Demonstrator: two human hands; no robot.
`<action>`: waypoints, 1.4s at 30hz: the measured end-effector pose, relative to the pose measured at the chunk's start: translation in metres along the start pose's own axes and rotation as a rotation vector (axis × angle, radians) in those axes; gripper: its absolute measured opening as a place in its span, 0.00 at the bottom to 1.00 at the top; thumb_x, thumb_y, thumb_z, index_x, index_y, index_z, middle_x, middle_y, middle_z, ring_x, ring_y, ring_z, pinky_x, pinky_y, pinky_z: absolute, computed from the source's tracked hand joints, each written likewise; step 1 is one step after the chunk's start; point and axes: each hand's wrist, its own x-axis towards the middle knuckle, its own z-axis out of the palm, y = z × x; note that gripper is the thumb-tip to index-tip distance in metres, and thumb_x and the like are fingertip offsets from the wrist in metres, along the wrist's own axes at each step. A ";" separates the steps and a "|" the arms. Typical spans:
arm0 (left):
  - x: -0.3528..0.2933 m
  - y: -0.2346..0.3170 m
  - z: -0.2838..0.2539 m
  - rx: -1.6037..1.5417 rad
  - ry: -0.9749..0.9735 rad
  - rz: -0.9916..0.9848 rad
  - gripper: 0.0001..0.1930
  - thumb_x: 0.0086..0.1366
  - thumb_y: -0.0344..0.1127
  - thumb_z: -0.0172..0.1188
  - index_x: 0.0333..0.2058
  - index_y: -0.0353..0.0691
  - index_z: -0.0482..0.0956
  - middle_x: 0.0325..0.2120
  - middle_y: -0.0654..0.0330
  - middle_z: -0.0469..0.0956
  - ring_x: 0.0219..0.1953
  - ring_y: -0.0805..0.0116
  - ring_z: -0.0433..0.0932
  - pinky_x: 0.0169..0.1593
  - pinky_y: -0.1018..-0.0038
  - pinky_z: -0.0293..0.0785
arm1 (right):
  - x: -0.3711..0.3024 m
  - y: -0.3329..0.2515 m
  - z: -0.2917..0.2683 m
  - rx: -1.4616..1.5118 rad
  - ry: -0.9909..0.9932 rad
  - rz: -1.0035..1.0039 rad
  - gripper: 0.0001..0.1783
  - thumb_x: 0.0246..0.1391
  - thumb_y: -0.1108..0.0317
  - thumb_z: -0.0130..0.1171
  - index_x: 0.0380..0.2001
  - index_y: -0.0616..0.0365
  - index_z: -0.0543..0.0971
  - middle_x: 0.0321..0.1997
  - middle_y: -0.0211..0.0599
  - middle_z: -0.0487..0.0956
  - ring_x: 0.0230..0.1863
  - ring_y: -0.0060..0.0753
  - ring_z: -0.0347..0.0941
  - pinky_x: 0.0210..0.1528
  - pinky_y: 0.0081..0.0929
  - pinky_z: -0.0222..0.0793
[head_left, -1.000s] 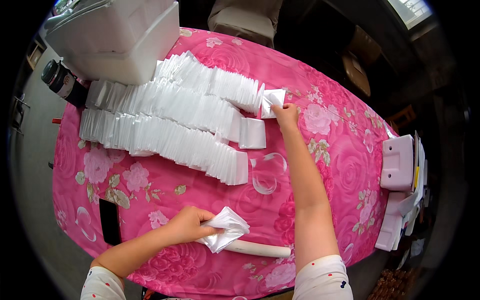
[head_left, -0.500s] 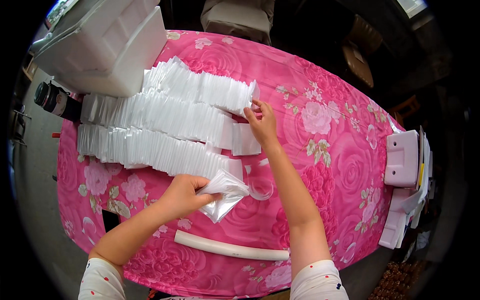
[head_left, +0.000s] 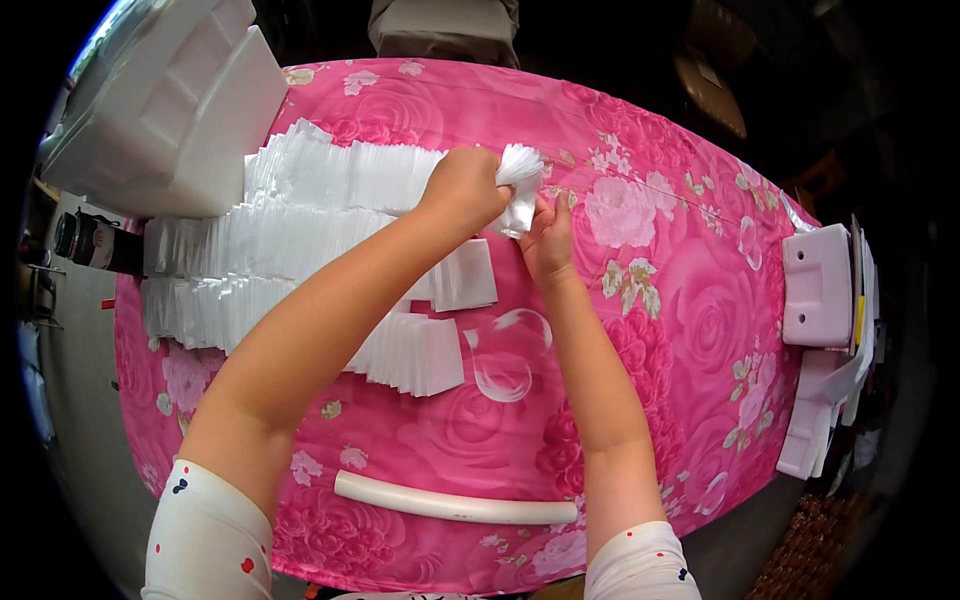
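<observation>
My left hand (head_left: 463, 192) reaches over the rows and is closed round a bunch of thin, clear-white plastic sleeves (head_left: 520, 172), which fan out past its fingers. Just below and right of the bunch is my right hand (head_left: 550, 243), its thumb held apart and its fingertips at the sleeves' lower edge, partly hidden. Long rows of similar folded sleeves lie on the table: a far row (head_left: 380, 178), a middle row (head_left: 300, 238) and a near row (head_left: 415, 350). My left forearm covers part of the middle and near rows. A small separate stack (head_left: 465, 277) ends the middle row.
A pink flowered cloth (head_left: 690, 300) covers the table. White foam boxes (head_left: 170, 110) stand at far left, beside a dark bottle (head_left: 100, 243). A curved white tube (head_left: 455, 502) lies near the front edge. Pale foam pieces (head_left: 818, 285) and papers are at the right edge.
My left hand has carried its bunch of sleeves from the near row's front up to the far row's right end. My right hand has shifted slightly right and turned toward the bunch.
</observation>
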 end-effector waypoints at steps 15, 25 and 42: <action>0.011 0.005 -0.030 0.337 -0.182 -0.159 0.32 0.51 0.57 0.60 0.40 0.30 0.74 0.38 0.48 0.77 0.42 0.52 0.75 0.45 0.63 0.71 | 0.009 0.013 0.003 -0.681 -0.031 -0.322 0.29 0.57 0.61 0.47 0.56 0.69 0.61 0.58 0.54 0.63 0.61 0.47 0.58 0.60 0.36 0.54; 0.032 -0.057 0.007 0.145 -0.178 0.155 0.34 0.64 0.59 0.38 0.44 0.26 0.69 0.43 0.40 0.71 0.47 0.46 0.70 0.51 0.60 0.65 | -0.005 0.014 0.013 -1.367 -0.086 -0.565 0.60 0.37 0.42 0.64 0.63 0.67 0.46 0.65 0.56 0.52 0.66 0.55 0.46 0.66 0.40 0.43; 0.033 -0.070 -0.013 0.117 -0.416 0.088 0.39 0.64 0.63 0.34 0.59 0.32 0.56 0.59 0.44 0.58 0.62 0.50 0.54 0.64 0.64 0.47 | 0.009 0.030 0.028 -1.465 0.045 -0.512 0.65 0.27 0.54 0.74 0.63 0.66 0.44 0.67 0.57 0.46 0.68 0.51 0.42 0.67 0.38 0.43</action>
